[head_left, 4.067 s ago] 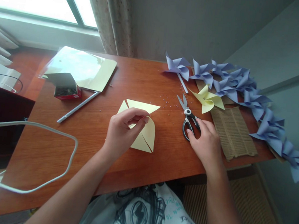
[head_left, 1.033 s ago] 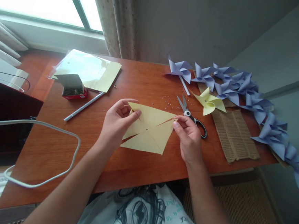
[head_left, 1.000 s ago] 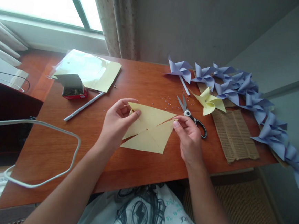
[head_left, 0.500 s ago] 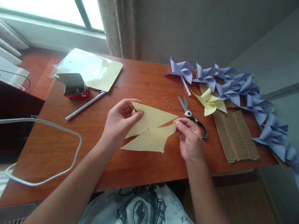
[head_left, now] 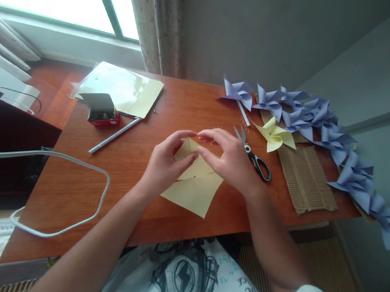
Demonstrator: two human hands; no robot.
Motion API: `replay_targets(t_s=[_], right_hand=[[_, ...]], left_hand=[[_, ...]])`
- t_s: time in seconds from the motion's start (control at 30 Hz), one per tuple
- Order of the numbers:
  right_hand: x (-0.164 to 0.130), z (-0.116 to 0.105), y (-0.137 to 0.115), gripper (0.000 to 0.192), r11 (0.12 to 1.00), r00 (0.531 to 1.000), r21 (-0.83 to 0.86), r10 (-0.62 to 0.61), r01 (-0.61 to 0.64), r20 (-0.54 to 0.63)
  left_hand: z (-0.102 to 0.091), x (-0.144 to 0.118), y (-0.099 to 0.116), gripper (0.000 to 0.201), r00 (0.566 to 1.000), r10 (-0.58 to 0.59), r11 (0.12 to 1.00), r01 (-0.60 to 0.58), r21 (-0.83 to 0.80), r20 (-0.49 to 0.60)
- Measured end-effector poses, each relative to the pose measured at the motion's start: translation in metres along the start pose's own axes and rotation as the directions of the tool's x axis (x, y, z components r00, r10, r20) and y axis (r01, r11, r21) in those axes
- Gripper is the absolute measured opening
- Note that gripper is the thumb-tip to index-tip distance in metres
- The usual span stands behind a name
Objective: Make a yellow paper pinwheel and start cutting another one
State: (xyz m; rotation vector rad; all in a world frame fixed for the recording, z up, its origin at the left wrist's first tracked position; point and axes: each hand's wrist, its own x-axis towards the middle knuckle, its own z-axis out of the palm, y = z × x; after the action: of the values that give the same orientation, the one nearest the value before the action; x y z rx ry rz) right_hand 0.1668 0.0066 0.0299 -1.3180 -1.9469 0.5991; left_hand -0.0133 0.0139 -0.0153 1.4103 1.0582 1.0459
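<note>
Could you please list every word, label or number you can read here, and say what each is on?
"IS" and "NO", seen upside down: print on the white T-shirt; its other letters are cut off or blurred.
Red box: no label can be read.
Scissors: no brand can be read.

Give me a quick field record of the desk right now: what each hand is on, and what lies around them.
left hand: pinching a folded-up corner of the yellow paper square
right hand: fingertips on the same corner, meeting the left hand
paper: cut along diagonals, lying on the wooden desk
scissors: on the desk just right of the right hand, untouched
yellow pinwheel: finished, beyond the scissors
purple pinwheels: row along the right edge
corrugated cardboard: under the pinwheels
red box: far left, open
white stick: beside the box
</note>
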Motion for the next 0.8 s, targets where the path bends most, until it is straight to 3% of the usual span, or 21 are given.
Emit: replay_targets(t_s=[0.17,0.33,0.43,0.6,0.7,0.8], right_hand=[[0.006,0.012,0.012,0.008,0.976,0.991,0.172,0.129,-0.134,0.040],[-0.003,0.018,0.019,0.003,0.913,0.969,0.339,0.246,-0.228,-0.012],[-0.007,0.024,0.020,0.004,0.843,0.952,0.470,0.307,-0.263,-0.018],[-0.012,0.030,0.020,0.014,0.737,0.936,0.620,0.352,-0.269,-0.013],[-0.014,0.030,0.019,0.014,0.756,0.941,0.600,0.338,-0.261,-0.017],[-0.013,0.024,0.016,0.009,0.834,0.960,0.514,0.273,-0.202,-0.064]], left_hand=[[-0.002,0.002,0.003,0.046,1.000,0.013,1.000,-0.013,0.023,-0.009],[-0.004,-0.001,0.012,0.030,0.958,0.231,0.920,-0.157,0.359,-0.172],[-0.003,-0.003,0.017,0.016,0.930,0.316,0.867,-0.203,0.454,-0.189],[0.002,-0.004,0.013,0.009,0.969,0.219,0.934,-0.174,0.313,-0.114],[0.004,-0.003,0.009,0.009,0.981,0.151,0.960,-0.117,0.253,-0.119],[0.004,-0.004,0.008,0.008,0.983,0.139,0.965,-0.107,0.241,-0.117]])
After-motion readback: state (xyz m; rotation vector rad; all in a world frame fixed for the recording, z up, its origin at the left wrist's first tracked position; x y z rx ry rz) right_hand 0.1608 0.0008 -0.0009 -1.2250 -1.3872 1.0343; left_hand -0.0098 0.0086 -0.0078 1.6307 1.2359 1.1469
